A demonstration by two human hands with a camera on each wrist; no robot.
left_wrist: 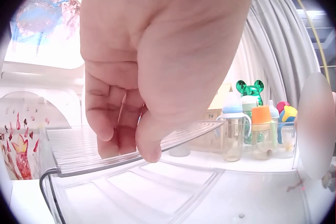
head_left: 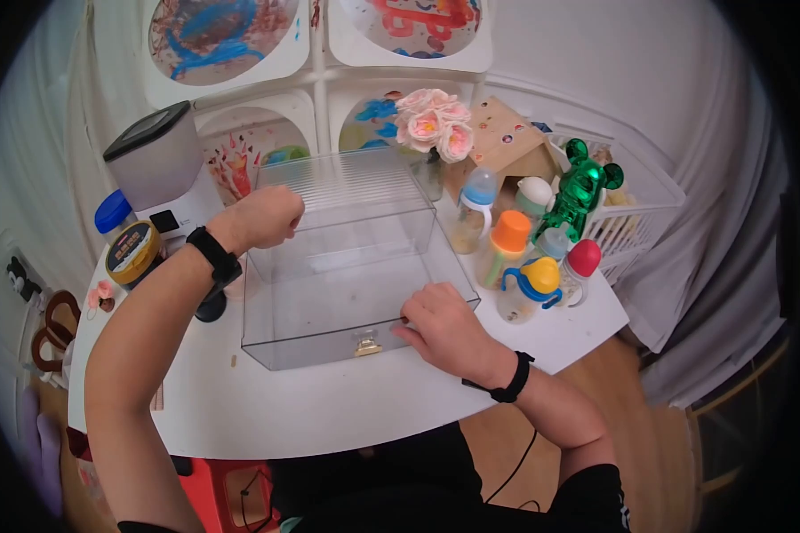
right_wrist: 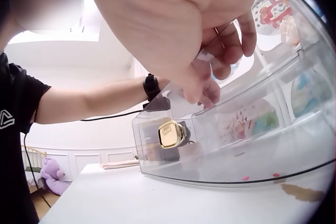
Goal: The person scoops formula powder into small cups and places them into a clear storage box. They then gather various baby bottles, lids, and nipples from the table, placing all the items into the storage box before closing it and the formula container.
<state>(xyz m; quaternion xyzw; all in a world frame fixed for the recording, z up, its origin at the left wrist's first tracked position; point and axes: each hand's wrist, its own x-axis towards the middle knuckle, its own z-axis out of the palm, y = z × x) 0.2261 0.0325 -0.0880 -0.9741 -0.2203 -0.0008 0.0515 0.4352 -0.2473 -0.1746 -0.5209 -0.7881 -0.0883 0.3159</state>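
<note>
The clear box [head_left: 298, 352] sits mid-bench [head_left: 267, 413], back from the near edge; my left fingers [left_wrist: 98, 111] pinch its ribbed lid [head_left: 351, 178], my right fingers [head_left: 420, 309] grip its front rim. It looks light, stiff, slick and crackable, best held by opposite rims, clear of the latch [head_left: 367, 345].

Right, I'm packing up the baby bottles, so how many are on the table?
6, right of the clear box: blue cap and white cap at the back, orange cap and grey cap mid-group, yellow cap and red cap in front. Another may be hidden.
</note>
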